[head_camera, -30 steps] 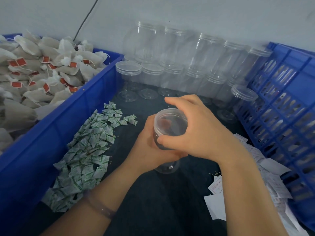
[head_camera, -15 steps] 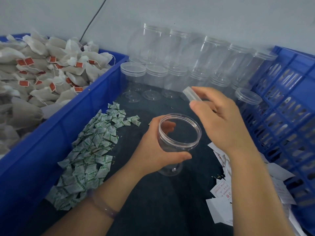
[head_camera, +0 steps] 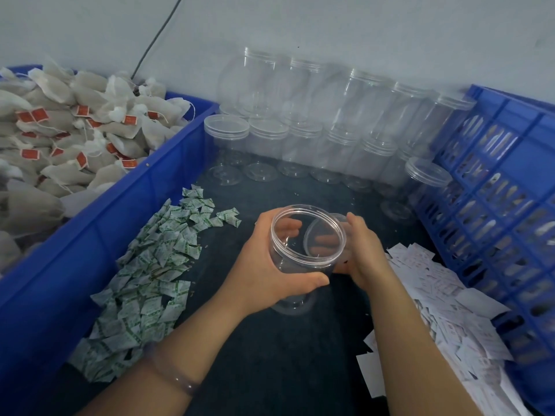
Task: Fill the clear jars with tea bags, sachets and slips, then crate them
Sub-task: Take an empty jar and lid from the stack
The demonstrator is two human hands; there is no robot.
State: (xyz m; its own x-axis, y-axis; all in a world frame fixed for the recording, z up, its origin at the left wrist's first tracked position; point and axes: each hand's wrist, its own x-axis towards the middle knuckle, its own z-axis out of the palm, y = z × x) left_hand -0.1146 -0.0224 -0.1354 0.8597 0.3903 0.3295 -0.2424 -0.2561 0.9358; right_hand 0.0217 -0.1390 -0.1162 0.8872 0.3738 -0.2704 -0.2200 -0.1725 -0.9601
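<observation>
An empty clear jar (head_camera: 303, 235) with its mouth uncovered stands on the dark table in the middle. My left hand (head_camera: 258, 265) is wrapped around its left side. My right hand (head_camera: 365, 253) holds the clear lid (head_camera: 339, 219) low against the jar's right side, seen partly through the jar wall. Tea bags with red tags (head_camera: 75, 136) fill the blue bin on the left. Green-and-white sachets (head_camera: 150, 274) lie heaped beside the bin. White paper slips (head_camera: 444, 298) are piled on the right.
Two stacked rows of capped clear jars (head_camera: 324, 124) line the wall at the back. A blue slotted crate (head_camera: 504, 205) stands along the right. The blue bin's wall (head_camera: 99, 226) runs along the left. A black cable (head_camera: 156, 34) hangs on the wall.
My right hand twisted the lid off the jar, lifted it away, and has now lowered it beside the jar's right side. My left hand kept hold of the jar.
</observation>
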